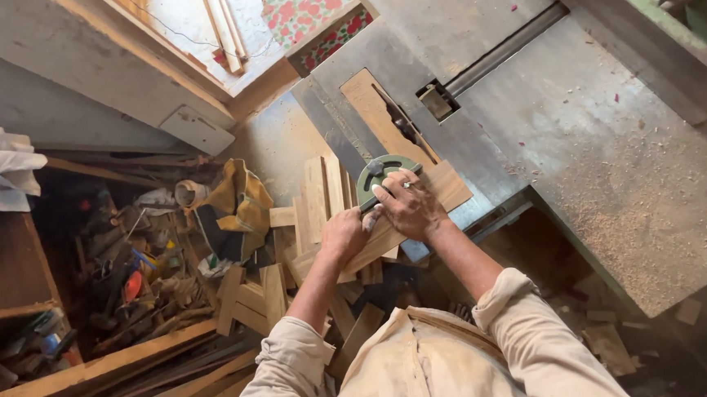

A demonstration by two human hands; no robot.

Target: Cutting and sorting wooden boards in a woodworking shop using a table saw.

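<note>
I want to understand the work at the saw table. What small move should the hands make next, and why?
Probably slide the wooden board forward with the green gauge. Both the right hand and left hand already press it, near the blade slot.

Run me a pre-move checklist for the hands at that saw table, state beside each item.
1. Left hand gripping the wooden piece: ok.
2. Right hand pressing the green mitre gauge onto it: ok.
3. Fingers away from the blade slot: ok, though close.
4. Blade spinning or stopped: cannot tell.
5. Saw table free of sawdust: not ok.
6. Floor offcuts out from underfoot: not ok.
</note>
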